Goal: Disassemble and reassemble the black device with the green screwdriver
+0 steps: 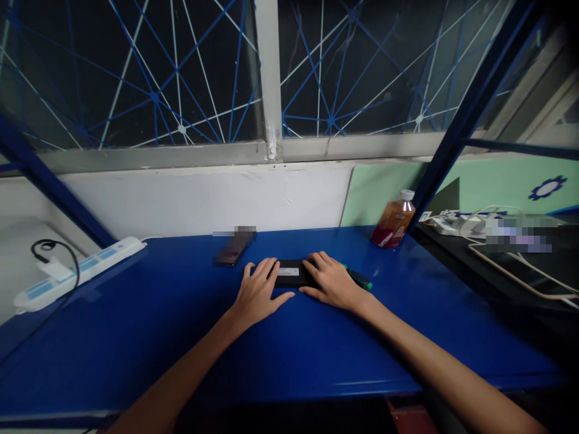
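A flat black case (pixel 288 278) with a white label on top lies on the blue desk (pixel 289 355). At its left end is my left hand (pixel 259 289), fingers along the case and thumb stretched out by its near edge. My right hand (pixel 335 282) grips the right end, with fingertips at the far side and thumb at the near side. The right end of the case is hidden beneath that hand. Just behind the right hand, a green and black tool (pixel 359 278) lies partly covered.
A phone (pixel 235 247) lies behind my left hand. A drink bottle (pixel 393 222) stands at the back right. On the left is a white power strip (pixel 81 274) with a black cable. Cables (pixel 479 226) and devices crowd the dark surface on the right. Blue posts (pixel 447 144) flank the desk.
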{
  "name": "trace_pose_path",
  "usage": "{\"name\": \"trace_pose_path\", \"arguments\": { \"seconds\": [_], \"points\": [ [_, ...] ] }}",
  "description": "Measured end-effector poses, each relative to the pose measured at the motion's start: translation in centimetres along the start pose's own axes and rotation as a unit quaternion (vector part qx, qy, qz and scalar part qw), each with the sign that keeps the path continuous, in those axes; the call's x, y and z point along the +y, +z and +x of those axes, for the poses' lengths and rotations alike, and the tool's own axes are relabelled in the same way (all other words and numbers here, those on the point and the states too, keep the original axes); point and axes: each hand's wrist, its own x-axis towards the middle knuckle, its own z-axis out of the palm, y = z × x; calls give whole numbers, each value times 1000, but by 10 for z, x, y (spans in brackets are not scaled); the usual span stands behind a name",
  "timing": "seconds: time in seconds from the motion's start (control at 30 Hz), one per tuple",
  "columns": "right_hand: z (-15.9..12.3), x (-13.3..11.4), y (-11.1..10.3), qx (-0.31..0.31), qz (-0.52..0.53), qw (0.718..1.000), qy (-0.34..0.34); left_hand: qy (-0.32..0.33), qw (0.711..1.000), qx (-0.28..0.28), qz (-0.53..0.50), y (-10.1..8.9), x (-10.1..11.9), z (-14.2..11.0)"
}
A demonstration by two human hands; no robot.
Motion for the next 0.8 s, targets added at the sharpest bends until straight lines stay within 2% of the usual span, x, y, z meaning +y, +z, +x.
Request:
{"name": "trace_pose_path", "arguments": {
  "seconds": [0.8],
  "points": [
    [-1, 0, 1, 5, 33, 999, 21, -2, 999, -16, -28, -4, -4, -2]
  ]
}}
